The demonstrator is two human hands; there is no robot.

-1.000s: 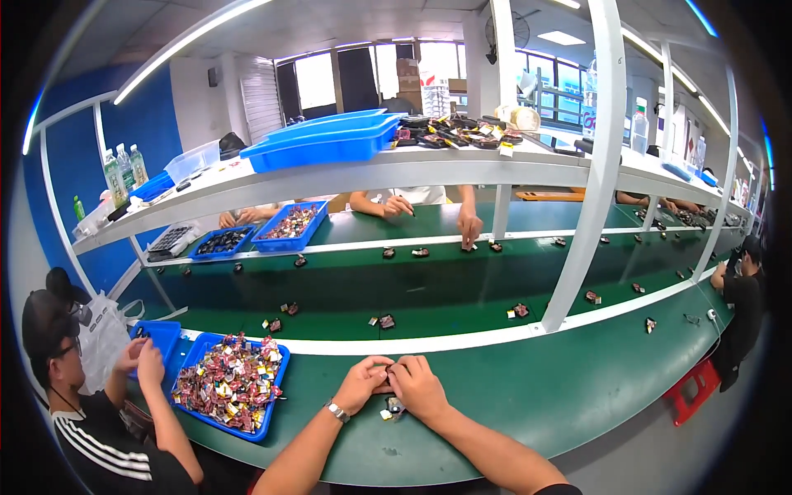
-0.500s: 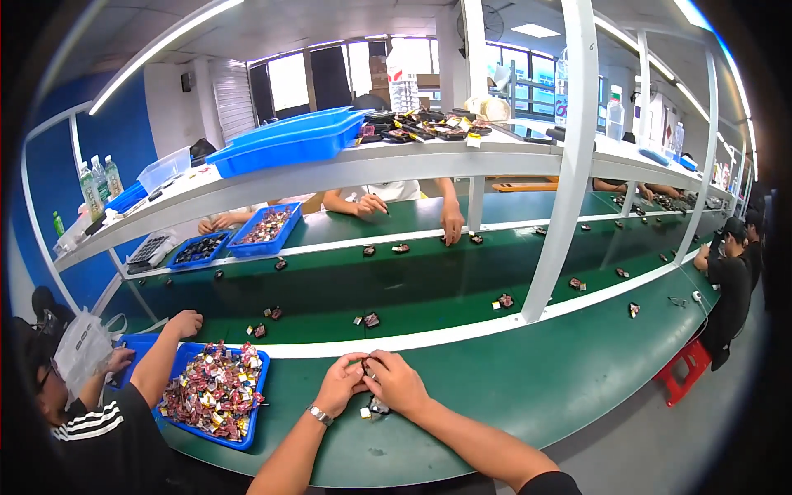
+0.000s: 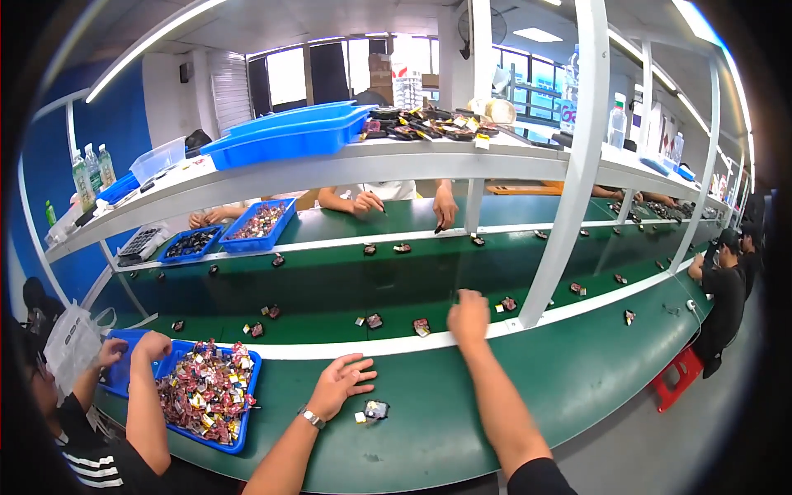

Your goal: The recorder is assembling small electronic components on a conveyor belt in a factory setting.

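My left hand (image 3: 345, 386) hovers above the green near tabletop with its fingers spread, and nothing is in it. Just beside it on the table lies a small dark and silvery part (image 3: 377, 409) with a white-yellow tag. My right hand (image 3: 469, 316) reaches over the white divider rail (image 3: 396, 339) toward the green belt; its fingers are mostly hidden behind the back of the hand. To the left of that hand, a small reddish-black part (image 3: 421, 327) sits at the belt's near edge.
A blue tray (image 3: 255, 388) heaped with small reddish parts stands at my left, beside a co-worker's arm (image 3: 147, 396). Similar parts are spread along the belt (image 3: 330, 293). A white upright post (image 3: 569, 173) rises to the right. Opposite, another person's hands (image 3: 369, 202) work under the shelf.
My hands have parted. The right moved forward and right to the belt, and the left opened. A reddish-black part now shows near my right hand. The neighbour's near hand moved back left.
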